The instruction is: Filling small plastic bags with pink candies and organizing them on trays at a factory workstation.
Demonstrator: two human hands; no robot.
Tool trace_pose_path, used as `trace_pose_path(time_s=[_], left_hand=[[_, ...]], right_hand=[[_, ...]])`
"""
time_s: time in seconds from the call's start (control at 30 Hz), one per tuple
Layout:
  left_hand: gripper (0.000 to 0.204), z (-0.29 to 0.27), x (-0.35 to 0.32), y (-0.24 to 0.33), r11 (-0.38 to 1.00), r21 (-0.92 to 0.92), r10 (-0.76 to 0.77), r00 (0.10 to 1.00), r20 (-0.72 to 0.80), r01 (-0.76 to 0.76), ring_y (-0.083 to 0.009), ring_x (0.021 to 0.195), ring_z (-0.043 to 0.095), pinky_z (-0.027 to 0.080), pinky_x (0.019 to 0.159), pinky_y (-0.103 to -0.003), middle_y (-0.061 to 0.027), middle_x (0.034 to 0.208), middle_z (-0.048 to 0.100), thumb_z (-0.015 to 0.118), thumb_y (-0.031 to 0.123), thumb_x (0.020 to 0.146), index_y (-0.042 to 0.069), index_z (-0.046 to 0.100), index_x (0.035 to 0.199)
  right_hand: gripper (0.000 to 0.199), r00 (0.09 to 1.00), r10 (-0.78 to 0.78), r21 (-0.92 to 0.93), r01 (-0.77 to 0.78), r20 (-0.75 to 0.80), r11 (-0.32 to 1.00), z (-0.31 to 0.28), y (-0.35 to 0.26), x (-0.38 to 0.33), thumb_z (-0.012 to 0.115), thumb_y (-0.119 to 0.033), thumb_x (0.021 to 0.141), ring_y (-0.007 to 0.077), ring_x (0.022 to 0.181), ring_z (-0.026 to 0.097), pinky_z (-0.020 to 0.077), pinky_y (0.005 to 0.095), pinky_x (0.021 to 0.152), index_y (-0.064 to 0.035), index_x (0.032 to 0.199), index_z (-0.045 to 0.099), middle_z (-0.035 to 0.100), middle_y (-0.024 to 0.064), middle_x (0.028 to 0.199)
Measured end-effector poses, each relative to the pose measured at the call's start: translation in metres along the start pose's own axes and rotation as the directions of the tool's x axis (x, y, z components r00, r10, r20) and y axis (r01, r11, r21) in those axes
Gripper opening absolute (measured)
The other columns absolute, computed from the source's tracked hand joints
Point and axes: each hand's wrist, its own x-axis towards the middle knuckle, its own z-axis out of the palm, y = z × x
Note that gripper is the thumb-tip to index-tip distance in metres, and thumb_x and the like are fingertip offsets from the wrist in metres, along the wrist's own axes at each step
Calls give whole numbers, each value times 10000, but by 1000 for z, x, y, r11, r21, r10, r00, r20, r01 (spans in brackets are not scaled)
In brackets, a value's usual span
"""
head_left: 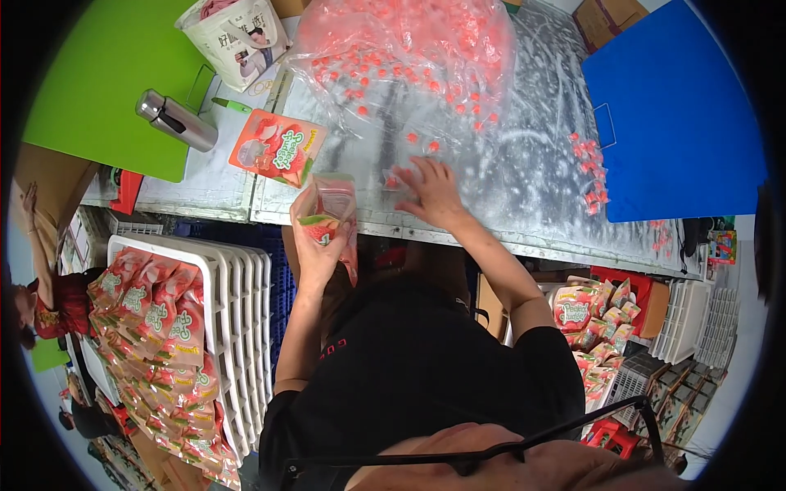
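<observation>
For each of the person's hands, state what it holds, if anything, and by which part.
The left hand holds an open stand-up pouch around its lower body. The right hand holds nothing clearly; it rests flat on small pink candies on the table.

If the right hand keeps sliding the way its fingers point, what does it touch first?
Most likely the loose small pink wrapped candies lying just past the fingertips of the right hand, on the metal table. Beyond them lies the big clear bag of candies.

Packing workshop, metal worktable [524, 176], bulk bag of pink sweets [409, 57], crates of filled pouches [155, 327]
</observation>
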Motion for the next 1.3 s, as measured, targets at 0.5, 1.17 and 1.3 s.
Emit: trace_pose_path(time_s=[0.5,1.17,1.3], left_hand=[[935,13,15,24,914,121,375,920,118,-388,-392,1344,382,354,1113,-474,-195,1410,371,838,73,572,94,422,1409],[983,63,39,33,924,227,263,943,202,-307,-415,1291,382,390,1068,-479,-217,1361,344,797,-30,580,107,378,1459],[981,69,44,37,924,168,300,922,244,-344,-413,1293,384,385,1079,-472,-212,1356,351,799,-31,578,111,387,1457]], right_hand=[[163,978,194,531,-126,-74,838,25,1,21,738,-136,796,267,746,635,517,362,646,-104,944,678,635,93,883],[284,959,220,793,11,-182,609,-67,-74,81,467,-237,1045,174,1005,627,487,302,862,-18,1103,638,661,90,1039],[270,923,382,936,-100,-39,337,-68,-63,102,461,-206,1044,175,986,618,469,311,896,-8,1086,640,665,86,1049]])
